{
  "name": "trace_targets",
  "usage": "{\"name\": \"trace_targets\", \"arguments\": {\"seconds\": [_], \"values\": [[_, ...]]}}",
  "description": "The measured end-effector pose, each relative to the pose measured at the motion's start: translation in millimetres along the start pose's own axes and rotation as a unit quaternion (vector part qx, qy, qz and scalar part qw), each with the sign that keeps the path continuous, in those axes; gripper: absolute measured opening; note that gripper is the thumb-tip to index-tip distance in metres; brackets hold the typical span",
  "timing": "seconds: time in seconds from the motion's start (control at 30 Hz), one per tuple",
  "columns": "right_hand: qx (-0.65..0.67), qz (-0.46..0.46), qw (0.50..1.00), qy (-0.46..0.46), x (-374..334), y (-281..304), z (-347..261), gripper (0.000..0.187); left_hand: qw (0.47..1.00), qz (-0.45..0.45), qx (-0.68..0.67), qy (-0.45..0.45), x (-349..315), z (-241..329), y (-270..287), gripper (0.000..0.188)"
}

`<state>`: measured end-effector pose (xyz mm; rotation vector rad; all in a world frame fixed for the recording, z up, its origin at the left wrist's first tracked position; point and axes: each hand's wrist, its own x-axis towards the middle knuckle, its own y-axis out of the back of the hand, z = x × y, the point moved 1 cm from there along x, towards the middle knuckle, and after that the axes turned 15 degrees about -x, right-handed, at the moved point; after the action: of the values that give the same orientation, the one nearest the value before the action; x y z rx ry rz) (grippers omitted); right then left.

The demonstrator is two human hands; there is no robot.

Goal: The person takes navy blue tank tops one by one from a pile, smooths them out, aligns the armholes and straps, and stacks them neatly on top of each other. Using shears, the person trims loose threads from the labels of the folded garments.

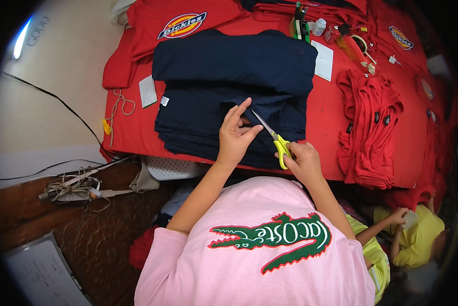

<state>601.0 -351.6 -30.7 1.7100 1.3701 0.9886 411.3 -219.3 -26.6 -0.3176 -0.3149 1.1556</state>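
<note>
A pile of dark navy garments (198,115), which look like folded T-shirts, lies in front of me at the table's near edge. On its near part rests my left hand (234,133), index finger stretched out and thumb apart from it, against a raised fold of the navy cloth. My right hand (303,160) grips scissors (281,148) with yellow-green handles. Their blades point up and left, the tip close to my left fingers and over the cloth. Whether the blades touch the cloth I cannot tell.
Red cloth (331,122) covers the table. Folded red garments (369,132) with dark tags lie to the right. Red printed shirts (147,30) are at the back. A small white bottle (318,27) and paper (322,60) lie beyond the pile. A person in yellow (422,237) is at lower right.
</note>
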Motion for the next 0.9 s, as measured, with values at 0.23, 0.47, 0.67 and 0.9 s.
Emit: {"name": "trace_targets", "arguments": {"seconds": [0.23, 0.47, 0.67, 0.9], "values": [[-0.02, 0.052, 0.998, 0.023, -2.5, 4.1, -0.8, 0.023, 0.996, 0.06, -0.063, 0.034, 3.3, -13.3, 12.2, 0.057], [-0.024, 0.059, 0.998, 0.016, -0.3, 12.3, -6.6, 0.025, 0.998, 0.047, -0.047, 0.011, -2.3, -4.7, -3.4, 0.06], [-0.006, 0.059, 0.998, 0.012, -2.3, 7.1, -3.6, 0.024, 0.999, 0.031, -0.01, -0.01, -6.4, -2.6, -5.0, 0.062], [0.021, 0.019, 0.998, -0.051, -9.8, 0.0, 4.8, 0.024, 0.998, 0.054, -0.036, -0.004, -5.7, -2.1, -3.2, 0.057]]}}
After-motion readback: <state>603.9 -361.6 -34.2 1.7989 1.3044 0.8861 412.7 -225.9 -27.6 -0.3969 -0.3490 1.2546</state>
